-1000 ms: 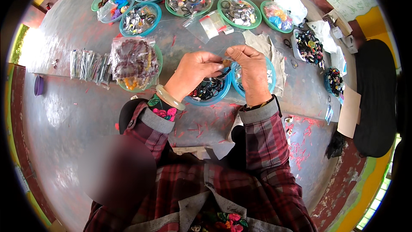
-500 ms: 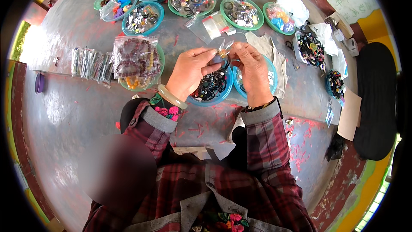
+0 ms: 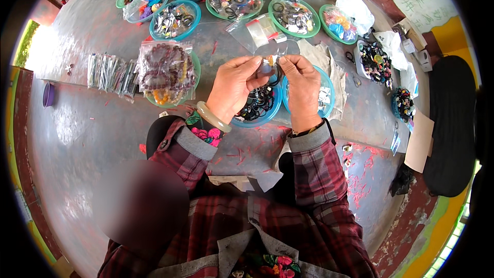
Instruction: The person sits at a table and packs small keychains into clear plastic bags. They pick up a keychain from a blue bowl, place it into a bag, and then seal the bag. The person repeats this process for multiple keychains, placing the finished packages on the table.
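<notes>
My left hand [image 3: 230, 86] and my right hand [image 3: 302, 91] pinch a small clear plastic bag [image 3: 269, 62] between thumbs and fingers. Inside or behind it shows a dark loop, like a black hair tie, with a small gold and pale ornament; which of the two I cannot tell. Directly below the left hand, a blue basin [image 3: 263, 120] holds many black cord loops, partly hidden by my fingers. Beside it, under my right hand, another blue basin [image 3: 332, 91] contains small white pieces. A pale bangle circles my left wrist.
Beyond the hands stand several bowls of bagged trinkets, among them a green bowl [image 3: 315, 30] and a blue bowl [image 3: 196, 7]. At left lie bagged bead strings [image 3: 167, 69] and thin packets [image 3: 109, 74]. A white tub [image 3: 356, 56] of dark loops is at right. Grey cloth [image 3: 338, 77] lies nearby.
My right hand has turned, its fingers closing lower round the bag's edge. The bag now stands flatter and more stretched between both hands. The view has shifted slightly.
</notes>
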### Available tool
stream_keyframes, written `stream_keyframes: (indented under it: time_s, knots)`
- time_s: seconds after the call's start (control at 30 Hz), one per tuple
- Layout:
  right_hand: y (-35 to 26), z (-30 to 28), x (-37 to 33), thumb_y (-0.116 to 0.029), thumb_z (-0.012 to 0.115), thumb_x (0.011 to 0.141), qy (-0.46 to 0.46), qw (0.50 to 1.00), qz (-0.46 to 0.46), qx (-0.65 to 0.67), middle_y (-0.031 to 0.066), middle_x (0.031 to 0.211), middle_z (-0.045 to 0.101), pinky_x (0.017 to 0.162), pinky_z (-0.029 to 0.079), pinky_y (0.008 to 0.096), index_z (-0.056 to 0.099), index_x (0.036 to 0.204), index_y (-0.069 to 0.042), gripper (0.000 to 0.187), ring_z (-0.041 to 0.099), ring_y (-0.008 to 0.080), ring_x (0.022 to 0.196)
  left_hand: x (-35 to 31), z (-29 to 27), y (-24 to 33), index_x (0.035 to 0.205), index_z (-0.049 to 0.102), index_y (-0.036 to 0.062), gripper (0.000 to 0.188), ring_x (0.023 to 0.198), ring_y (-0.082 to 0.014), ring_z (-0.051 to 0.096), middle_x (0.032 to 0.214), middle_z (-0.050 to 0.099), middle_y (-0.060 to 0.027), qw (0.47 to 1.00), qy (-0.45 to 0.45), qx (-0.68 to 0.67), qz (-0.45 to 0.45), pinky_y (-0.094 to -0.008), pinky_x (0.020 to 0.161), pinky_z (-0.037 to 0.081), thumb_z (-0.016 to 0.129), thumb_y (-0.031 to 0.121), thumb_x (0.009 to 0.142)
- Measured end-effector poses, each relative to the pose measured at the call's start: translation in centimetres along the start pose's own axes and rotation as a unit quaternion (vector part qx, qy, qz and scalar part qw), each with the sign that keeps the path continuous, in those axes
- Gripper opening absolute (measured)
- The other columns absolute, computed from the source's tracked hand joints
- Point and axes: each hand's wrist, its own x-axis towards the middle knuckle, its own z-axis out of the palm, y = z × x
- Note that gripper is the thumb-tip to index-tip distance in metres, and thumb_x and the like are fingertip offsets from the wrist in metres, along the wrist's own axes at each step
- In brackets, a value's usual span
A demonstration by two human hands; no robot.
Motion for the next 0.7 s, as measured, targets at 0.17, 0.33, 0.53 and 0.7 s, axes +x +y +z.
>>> stream_keyframes:
  time_s: [0.17, 0.33, 0.53, 0.7]
  knots:
    - [0.3, -0.7, 0.4, -0.005, 0.062, 0.082, -0.026, 0.999, -0.011, -0.023, -0.0047, 0.072, 0.056, 0.060, 0.037, 0.0166, 0.062, 0.082, -0.001, 0.005, 0.045, 0.0027, 0.066, 0.1, -0.4, 0.9, 0.096, 0.060, 0.0000, 0.022, 0.073, -0.0083, 0.058, 0.089, 0.062, -0.0044, 0.998, -0.037, 0.038, -0.024, -0.0181, 0.057, 0.048, 0.059, 0.020, 0.086]
    - [-0.1, -0.7, 0.3, -0.007, 0.062, 0.082, -0.081, 0.996, 0.047, -0.005, -0.0052, 0.071, 0.056, 0.058, 0.036, 0.0163, 0.063, 0.081, -0.002, 0.005, 0.045, 0.0019, 0.065, 0.3, -0.7, 1.4, 0.094, 0.063, 0.0033, 0.023, 0.069, -0.0061, 0.054, 0.084, 0.063, -0.0021, 0.997, -0.012, 0.069, -0.045, -0.0169, 0.052, 0.036, 0.064, 0.023, 0.082]
    - [-0.1, -0.3, 0.1, -0.009, 0.063, 0.082, -0.103, 0.993, 0.062, -0.005, -0.0049, 0.070, 0.057, 0.055, 0.036, 0.0163, 0.063, 0.081, -0.002, 0.008, 0.046, 0.0013, 0.062, 0.7, -1.5, 0.6, 0.092, 0.062, 0.0020, 0.021, 0.072, -0.0100, 0.055, 0.082, 0.062, -0.0024, 0.999, -0.014, 0.031, -0.026, -0.0227, 0.063, 0.042, 0.063, 0.021, 0.083]
    - [0.0, -0.2, 0.1, -0.010, 0.063, 0.082, -0.084, 0.993, 0.073, -0.028, -0.0050, 0.069, 0.056, 0.052, 0.035, 0.0163, 0.063, 0.081, -0.002, 0.008, 0.045, 0.0008, 0.060, 0.4, -1.1, 0.7, 0.092, 0.062, 0.0005, 0.021, 0.076, -0.0120, 0.057, 0.084, 0.062, -0.0039, 1.000, 0.005, 0.021, -0.022, -0.0241, 0.067, 0.045, 0.062, 0.020, 0.084]
